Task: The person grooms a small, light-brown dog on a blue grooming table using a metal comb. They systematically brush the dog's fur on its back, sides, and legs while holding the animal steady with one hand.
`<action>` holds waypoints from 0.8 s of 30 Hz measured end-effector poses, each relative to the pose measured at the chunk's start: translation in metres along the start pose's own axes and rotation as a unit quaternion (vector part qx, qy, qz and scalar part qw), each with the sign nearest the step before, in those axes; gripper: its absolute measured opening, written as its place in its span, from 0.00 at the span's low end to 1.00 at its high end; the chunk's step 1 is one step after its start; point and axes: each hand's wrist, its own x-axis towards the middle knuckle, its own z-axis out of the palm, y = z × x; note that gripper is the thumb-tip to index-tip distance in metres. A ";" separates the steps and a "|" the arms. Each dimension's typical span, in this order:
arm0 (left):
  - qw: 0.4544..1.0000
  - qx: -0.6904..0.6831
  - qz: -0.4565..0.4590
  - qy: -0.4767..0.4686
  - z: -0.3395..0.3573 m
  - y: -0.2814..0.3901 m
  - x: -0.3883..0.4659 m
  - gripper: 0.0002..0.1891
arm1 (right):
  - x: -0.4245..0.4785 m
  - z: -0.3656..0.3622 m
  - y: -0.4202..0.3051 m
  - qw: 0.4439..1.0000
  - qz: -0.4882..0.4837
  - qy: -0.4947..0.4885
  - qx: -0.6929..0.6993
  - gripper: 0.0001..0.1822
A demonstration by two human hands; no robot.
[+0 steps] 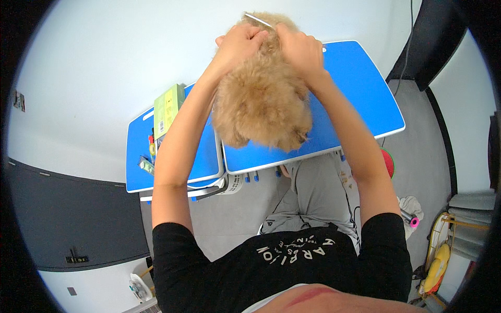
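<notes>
A dog with curly, light brown fur (264, 101) is on a blue folding table (360, 94) with a white rim. My left hand (242, 43) lies on the fur at the far end of the dog, with its fingers bent into the coat. Close beside it, my right hand (301, 49) has its fingers curled around the near end of a thin metal comb (258, 20). The comb lies across the fur and points to the upper left. Fur and my own hands hide most of the fingertips.
On the left part of the table stand a green and yellow box (168, 109), a small tool with red and yellow parts (152, 146) and a clear-and-green comb-like item (146, 165). A white wall (98, 58) rises behind the table. A hair dryer (409, 219) lies at the lower right.
</notes>
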 end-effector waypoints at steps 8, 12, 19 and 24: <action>0.988 -0.146 0.045 -0.015 -0.013 -0.006 -0.039 0.18 | 0.015 -0.016 0.090 0.992 0.083 0.063 0.066 0.16; 0.979 -0.128 0.144 -0.069 -0.024 0.003 -0.075 0.20 | -0.022 -0.026 0.053 0.986 -0.025 0.002 0.167 0.13; 0.962 -0.084 0.258 -0.034 -0.014 0.010 -0.109 0.23 | -0.048 -0.010 0.006 0.964 -0.201 0.032 0.172 0.05; 0.962 -0.099 0.246 -0.063 -0.009 0.004 -0.109 0.22 | -0.011 0.004 0.014 0.989 -0.114 0.035 0.089 0.11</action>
